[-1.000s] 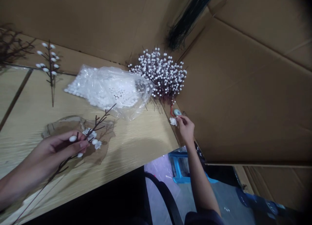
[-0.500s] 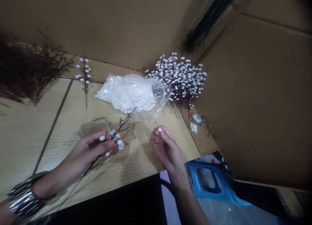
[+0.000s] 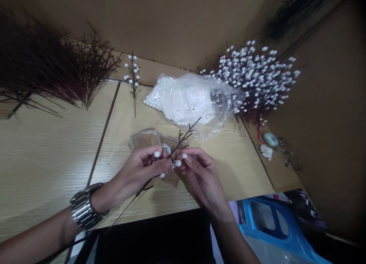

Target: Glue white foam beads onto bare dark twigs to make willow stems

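My left hand pinches a brown twig that slants up to the right, with a few white berries on it near my fingers. Between the thumb and finger of my right hand is a single white berry, close beside the twig. Behind both hands lies a clear plastic bag full of white berries. A small clear bag with brownish contents rests on the table partly behind my left hand.
Bare brown twigs are heaped at the left. One berried sprig lies near the back edge. A bunch of berried twigs fills the back right, by a pale green oval object. A blue plastic stool stands lower right.
My right hand has brought its white berry up to the twig in my left hand. The view has shifted, so the table items appear further right.
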Motion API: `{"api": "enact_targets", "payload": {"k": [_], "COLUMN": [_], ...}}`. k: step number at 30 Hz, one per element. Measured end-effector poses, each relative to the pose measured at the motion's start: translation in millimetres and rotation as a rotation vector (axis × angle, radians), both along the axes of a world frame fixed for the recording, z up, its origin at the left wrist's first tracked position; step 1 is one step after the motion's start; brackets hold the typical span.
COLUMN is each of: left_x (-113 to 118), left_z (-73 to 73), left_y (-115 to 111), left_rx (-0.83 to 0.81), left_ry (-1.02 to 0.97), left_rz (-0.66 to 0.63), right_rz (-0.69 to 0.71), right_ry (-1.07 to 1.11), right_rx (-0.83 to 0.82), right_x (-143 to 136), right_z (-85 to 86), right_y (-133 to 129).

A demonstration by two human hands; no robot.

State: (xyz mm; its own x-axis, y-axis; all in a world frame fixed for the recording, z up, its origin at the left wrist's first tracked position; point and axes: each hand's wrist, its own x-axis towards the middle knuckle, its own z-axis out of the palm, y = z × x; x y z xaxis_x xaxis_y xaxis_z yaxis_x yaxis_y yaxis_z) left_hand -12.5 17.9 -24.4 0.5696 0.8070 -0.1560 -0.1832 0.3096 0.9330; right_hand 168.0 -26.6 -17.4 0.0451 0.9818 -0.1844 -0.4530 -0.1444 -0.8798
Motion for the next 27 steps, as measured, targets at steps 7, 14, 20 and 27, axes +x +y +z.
{"api": "enact_targets", "payload": {"k": [7, 14, 20, 27], "left_x": [-0.2, -0.7, -2.5, -1.0], "left_z": [2.3, -1.7, -1.9, -3.9], "left_y": [0.7, 0.5, -0.2, -0.6], "left_rx": [-0.027, -0.058, -0.062, -0.085], "left_ry": [0.011, -0.004, -0.032, -0.074], "left_rz": [-0.044, -0.041, -0.054, -0.043], "right_rz": [0.020, 0.047, 0.053, 0.052], "right_ry": [-0.007, -0.022, -0.028, -0.051], "right_rx": [0.013, 0.030, 0.028, 0.028], "right_x": [-2.7, -2.6, -2.6, -3.1], "right_z": [-4.1, -4.6, -4.8, -4.0], "right_y": [-0.5, -0.4, 0.3, -0.1]}}
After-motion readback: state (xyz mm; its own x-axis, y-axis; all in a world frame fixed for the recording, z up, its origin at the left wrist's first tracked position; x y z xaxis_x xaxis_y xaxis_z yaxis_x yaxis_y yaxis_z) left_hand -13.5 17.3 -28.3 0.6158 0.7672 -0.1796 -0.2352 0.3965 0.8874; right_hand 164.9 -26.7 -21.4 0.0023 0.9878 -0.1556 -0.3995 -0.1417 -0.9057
